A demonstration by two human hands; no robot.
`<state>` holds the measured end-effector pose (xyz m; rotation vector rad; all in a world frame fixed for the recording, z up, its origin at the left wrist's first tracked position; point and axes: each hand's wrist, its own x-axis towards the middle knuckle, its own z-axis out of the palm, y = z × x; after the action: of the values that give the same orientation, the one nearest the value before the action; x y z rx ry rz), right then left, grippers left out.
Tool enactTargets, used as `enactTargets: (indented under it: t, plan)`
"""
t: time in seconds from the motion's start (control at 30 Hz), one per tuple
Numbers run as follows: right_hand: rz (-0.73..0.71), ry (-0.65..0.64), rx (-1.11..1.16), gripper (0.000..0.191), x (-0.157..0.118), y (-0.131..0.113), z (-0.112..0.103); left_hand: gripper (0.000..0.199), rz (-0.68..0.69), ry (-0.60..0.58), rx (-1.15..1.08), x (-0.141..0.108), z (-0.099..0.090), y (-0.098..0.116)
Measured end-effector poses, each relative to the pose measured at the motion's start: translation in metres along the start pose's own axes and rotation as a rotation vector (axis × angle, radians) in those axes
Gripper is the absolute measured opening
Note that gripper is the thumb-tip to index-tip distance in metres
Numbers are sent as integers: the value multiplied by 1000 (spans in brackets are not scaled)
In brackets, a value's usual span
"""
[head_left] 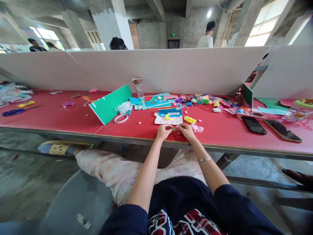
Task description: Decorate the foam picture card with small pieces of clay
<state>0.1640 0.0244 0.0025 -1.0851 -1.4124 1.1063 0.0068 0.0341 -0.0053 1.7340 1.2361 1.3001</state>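
My left hand (164, 132) and my right hand (186, 131) meet over the front of the red table, fingertips pinched together. Whatever sits between them is too small to name; a tiny green spot shows at the left fingertips. Just beyond lies a blue card (174, 113) with a yellow crescent moon (168, 116) and a lumpy white border along its near edge. To the right of the card is a yellow clay packet (190, 119). Close by my right hand rests a pink clay packet (197, 128).
A tilted green board (111, 104) stands left, beside a white ring (121, 118). Behind the card are colored papers (156, 101) and a glass jar (138, 87). Two phones (254, 125) lie right, near colorful clay packets. A white partition (156, 68) runs along the back; people are beyond it.
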Motion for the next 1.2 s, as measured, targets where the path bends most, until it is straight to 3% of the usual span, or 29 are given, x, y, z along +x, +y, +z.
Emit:
enactTargets:
  t: [1.2]
  plan:
    - [16,2,-25,20,-1,-2,-1,9,-21,24,74,-3,-1,11]
